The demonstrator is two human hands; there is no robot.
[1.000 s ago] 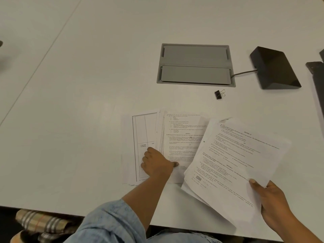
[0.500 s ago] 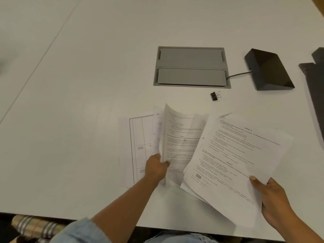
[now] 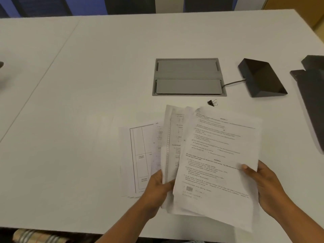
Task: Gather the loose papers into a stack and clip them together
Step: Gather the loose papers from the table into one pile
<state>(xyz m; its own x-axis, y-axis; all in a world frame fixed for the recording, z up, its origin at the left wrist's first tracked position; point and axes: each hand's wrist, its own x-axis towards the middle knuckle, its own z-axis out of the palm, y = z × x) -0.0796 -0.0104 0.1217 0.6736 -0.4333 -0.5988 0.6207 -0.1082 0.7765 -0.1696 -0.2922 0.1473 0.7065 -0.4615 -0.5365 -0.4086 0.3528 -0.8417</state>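
Note:
My right hand (image 3: 264, 186) grips a bundle of printed papers (image 3: 217, 165) by its right edge, held just above the white table (image 3: 87, 85). My left hand (image 3: 157, 188) pinches several lifted sheets (image 3: 171, 137) by their lower edge, and they lean against the left side of that bundle. More sheets, the top one a ruled table page (image 3: 138, 155), lie flat on the table to the left of both hands. A small black binder clip (image 3: 212, 103) rests on the table just beyond the papers' top edge, untouched.
A grey flush cable hatch (image 3: 188, 77) is set in the table behind the clip. A black wedge-shaped device (image 3: 262, 77) with a cord sits at its right. Dark objects (image 3: 313, 95) line the right edge. The table's near edge runs just below my hands.
My left hand went from pressing on the flat sheets to lifting several of them and swinging them right against the bundle in my right hand. The view has tilted up.

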